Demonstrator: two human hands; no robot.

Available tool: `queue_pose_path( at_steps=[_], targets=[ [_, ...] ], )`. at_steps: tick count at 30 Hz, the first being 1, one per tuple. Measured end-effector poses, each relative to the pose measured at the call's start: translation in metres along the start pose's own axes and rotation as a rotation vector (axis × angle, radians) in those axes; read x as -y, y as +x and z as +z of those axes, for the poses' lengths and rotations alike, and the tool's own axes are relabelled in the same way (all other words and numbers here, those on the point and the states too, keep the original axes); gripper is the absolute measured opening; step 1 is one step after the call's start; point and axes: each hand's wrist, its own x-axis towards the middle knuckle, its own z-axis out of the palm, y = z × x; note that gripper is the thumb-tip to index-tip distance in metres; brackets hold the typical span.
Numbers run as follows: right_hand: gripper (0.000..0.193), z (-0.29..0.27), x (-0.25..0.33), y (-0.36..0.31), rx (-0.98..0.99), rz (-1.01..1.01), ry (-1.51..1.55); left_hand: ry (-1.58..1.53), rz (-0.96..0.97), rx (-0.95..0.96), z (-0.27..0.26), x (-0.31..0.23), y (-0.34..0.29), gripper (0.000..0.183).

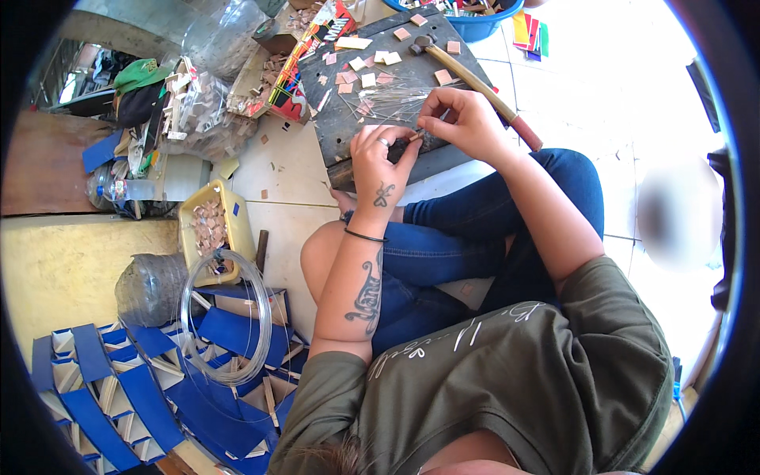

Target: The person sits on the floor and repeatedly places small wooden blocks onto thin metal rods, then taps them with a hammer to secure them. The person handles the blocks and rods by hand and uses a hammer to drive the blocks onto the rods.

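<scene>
My left hand (384, 158) is closed in a pinch over the near edge of a dark work board (332, 131). Between its thumb and fingertips is a small tan piece (416, 137), mostly covered by the fingers. Just beside it my right hand (467, 123) also pinches, its fingertips almost meeting the left ones; whatever it holds is too small to make out. Thin straight wires (392, 101) lie in a loose bunch on the board beyond my hands. Around them are scattered small flat wooden squares (368, 80). A hammer (475, 85) rests diagonally, its handle passing my right wrist.
Left of the board stands an open printed box (297, 79) with wooden bits. A yellow tub (241, 229) holds more pieces, near a coil of clear line (265, 332) on blue-and-white slatted parts (142, 396). A blue basin (475, 30) sits beyond the board. My crossed legs (443, 253) lie below my hands.
</scene>
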Motion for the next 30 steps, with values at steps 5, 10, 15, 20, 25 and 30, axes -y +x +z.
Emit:
queue_pose_path(
  at_steps=[5, 10, 15, 20, 25, 30],
  targets=[
    [0.011, 0.0041, -0.0012, 0.0012, -0.053, -0.079, -0.002, -0.01, -0.017, 0.02, -0.0009, 0.0001, 0.0005, 0.012],
    [0.011, 0.0066, -0.0034, 0.0006, -0.04, -0.126, -0.048, -0.015, -0.011, 0.017, -0.0011, 0.0008, 0.001, 0.012],
    [0.011, 0.0078, -0.0012, -0.0006, -0.057, -0.17, -0.097, -0.004, -0.014, 0.012, -0.0005, 0.0012, -0.0001, 0.012],
    [0.011, 0.0078, 0.0001, -0.0006, -0.058, -0.167, -0.124, 0.009, -0.007, 0.01, 0.0002, 0.0019, -0.0009, 0.013],
    [0.011, 0.0077, -0.0002, -0.0012, -0.058, -0.195, -0.13, 0.015, 0.014, 0.002, 0.0005, 0.0018, -0.0005, 0.013],
    [0.012, 0.0094, 0.0007, 0.0001, -0.059, -0.253, -0.155, 0.023, 0.012, 0.005, 0.0003, 0.0008, -0.0009, 0.014]
  ],
)
